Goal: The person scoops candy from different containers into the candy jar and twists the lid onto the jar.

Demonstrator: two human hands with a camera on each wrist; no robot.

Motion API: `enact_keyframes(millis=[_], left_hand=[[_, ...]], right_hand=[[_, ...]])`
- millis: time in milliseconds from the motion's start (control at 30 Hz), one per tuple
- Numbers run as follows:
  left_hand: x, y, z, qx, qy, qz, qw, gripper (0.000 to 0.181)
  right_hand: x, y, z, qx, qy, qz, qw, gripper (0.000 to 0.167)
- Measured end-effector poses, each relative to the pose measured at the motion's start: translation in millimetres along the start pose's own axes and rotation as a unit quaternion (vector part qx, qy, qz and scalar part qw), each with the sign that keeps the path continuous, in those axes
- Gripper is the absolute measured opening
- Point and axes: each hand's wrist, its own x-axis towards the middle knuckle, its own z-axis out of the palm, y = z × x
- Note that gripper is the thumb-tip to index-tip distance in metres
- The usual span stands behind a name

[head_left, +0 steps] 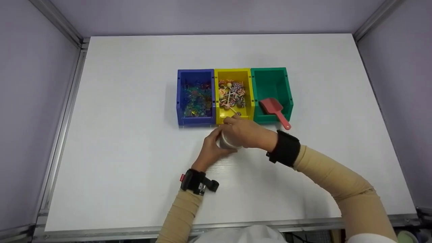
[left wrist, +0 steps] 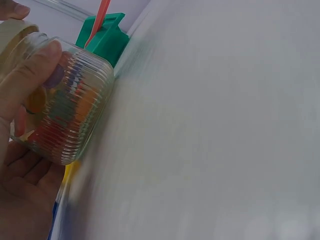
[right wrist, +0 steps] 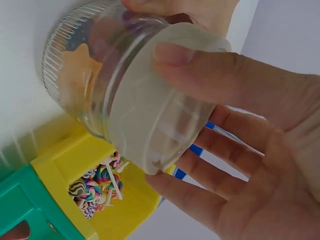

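Both hands are on a ribbed clear jar (left wrist: pixel 82 107), tilted just above the table in front of the bins. My left hand (head_left: pixel 211 150) holds the jar body, its thumb along the glass in the left wrist view. With fingers and thumb around the rim, my right hand (head_left: pixel 251 132) grips the cream lid (right wrist: pixel 135 117), which sits on the jar's mouth. Coloured shapes, one an orange star, show on or through the glass. In the head view the hands hide most of the jar.
Three joined bins stand beyond the hands: a blue bin (head_left: pixel 196 120) of clear coloured pieces, a yellow bin (head_left: pixel 251 101) of small lollipops (head_left: pixel 236 89), and a green bin (head_left: pixel 270 79) with a red scoop (head_left: pixel 272 106), its handle over the front edge. White table (head_left: pixel 118 152) surrounds them.
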Motion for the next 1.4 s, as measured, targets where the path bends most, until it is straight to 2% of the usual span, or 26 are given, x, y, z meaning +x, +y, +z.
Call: enact_keyframes(millis=[367,600,767,833,933,1000,1100,1167,1300,1400], left_hand=[[-0.7,-0.5,-0.1,-0.003,0.0,0.001,1.0,0.093],[-0.6,-0.7,-0.7,-0.02,-0.003,0.015,0.9997,0.092],[-0.4,-1.0,-0.7,-0.02,-0.001,0.023,0.9995,0.089],[-0.2,-1.0,-0.7,-0.02,-0.001,0.025,0.9995,0.088],[0.1,-0.3,-0.8,-0.018,0.001,0.026,0.9995,0.088],[-0.1,0.2,-1.0,-0.021,0.0,0.025,0.9995,0.088],[-0.5,0.5,-1.5,-0.018,-0.001,0.019,0.9996,0.088],[-0.8,0.5,-1.8,-0.014,-0.003,0.016,0.9998,0.088],[-1.2,1.0,-1.8,-0.001,-0.003,0.002,1.0,0.088],[-1.4,1.1,-1.3,-0.002,-0.003,-0.009,1.0,0.089]], right_hand=[[4.6,1.5,10.5,-0.035,0.035,-0.006,0.9988,0.063],[6.0,-1.9,10.8,-0.021,0.023,0.05,0.9983,0.067],[7.9,-3.4,12.0,-0.042,0.038,0.079,0.9953,0.059],[9.2,-4.4,12.1,-0.034,0.034,0.106,0.9932,0.059],[11.0,-6.3,11.4,-0.016,0.007,0.16,0.987,0.068],[11.7,-7.4,12.2,-0.004,0.0,0.193,0.9813,0.068],[12.1,-8.3,15.4,0.01,0.013,0.232,0.9726,0.061],[13.0,-9.1,18.5,0.011,0.023,0.261,0.965,0.063],[15.4,-10.5,22.7,-0.022,0.018,0.31,0.9502,0.074],[16.5,-9.9,24.8,-0.049,0.007,0.324,0.9447,0.078]])
